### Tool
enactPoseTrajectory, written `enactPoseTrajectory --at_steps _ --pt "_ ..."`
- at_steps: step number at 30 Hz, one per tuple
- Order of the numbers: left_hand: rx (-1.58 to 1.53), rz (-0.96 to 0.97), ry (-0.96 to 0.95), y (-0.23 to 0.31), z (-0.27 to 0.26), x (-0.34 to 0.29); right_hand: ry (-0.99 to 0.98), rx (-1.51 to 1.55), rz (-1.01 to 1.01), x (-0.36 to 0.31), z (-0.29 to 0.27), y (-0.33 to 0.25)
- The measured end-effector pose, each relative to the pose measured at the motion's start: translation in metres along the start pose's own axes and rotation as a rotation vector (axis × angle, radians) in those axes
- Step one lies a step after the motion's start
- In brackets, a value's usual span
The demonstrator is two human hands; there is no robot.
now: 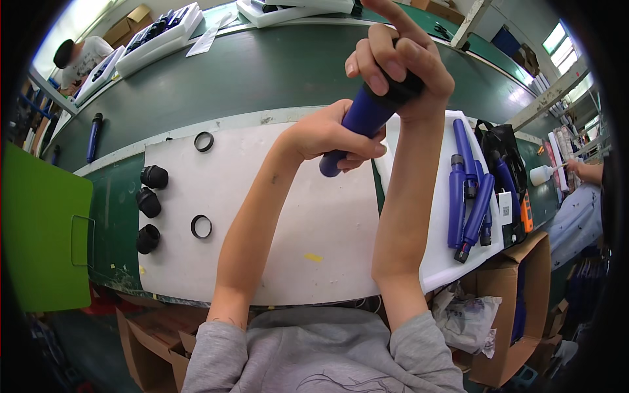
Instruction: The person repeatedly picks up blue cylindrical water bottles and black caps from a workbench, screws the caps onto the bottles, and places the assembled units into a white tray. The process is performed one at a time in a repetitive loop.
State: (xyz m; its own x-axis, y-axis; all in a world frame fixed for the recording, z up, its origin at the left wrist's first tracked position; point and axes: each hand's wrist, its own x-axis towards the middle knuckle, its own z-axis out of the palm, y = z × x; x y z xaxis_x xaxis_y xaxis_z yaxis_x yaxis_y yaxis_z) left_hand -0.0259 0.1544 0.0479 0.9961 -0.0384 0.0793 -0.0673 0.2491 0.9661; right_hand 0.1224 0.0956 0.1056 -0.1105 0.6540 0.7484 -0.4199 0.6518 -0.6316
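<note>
Both my hands are on a blue tube (364, 116) with a wide black head, shaped like a flashlight, held slanted above the work mat. My left hand (325, 135) wraps round the lower blue part, whose rounded end shows below the fingers. Up at the black head (401, 92), my right hand (419, 64) is closed round it with the index finger stretched out. On the white mat (295, 242) to the left lie a black ring (196, 141), another black ring (193, 228) and three loose black heads (148, 202).
A white foam tray (436, 272) on the right holds several blue tubes (457, 209). Beyond the mat runs a green belt (262, 72) with a blue tube (94, 137) on it. A green panel (46, 229) stands left; a cardboard box (534, 295) sits lower right. Other people work nearby.
</note>
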Motion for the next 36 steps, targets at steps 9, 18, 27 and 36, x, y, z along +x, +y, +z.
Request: enactPoseTrajectory --at_steps 9,18,27,36 --pt "0.468 0.146 0.714 -0.013 -0.001 0.019 0.697 -0.558 0.074 0.001 0.011 0.015" --pt "0.034 0.014 0.116 0.003 0.000 -0.002 0.153 0.072 0.010 -0.006 -0.002 0.007" --pt "0.412 0.054 0.593 -0.002 0.008 0.016 0.697 -0.336 0.097 0.002 0.016 0.000" --pt "0.390 0.100 0.667 -0.001 -0.004 0.014 0.712 -0.574 0.067 0.002 0.006 0.013"
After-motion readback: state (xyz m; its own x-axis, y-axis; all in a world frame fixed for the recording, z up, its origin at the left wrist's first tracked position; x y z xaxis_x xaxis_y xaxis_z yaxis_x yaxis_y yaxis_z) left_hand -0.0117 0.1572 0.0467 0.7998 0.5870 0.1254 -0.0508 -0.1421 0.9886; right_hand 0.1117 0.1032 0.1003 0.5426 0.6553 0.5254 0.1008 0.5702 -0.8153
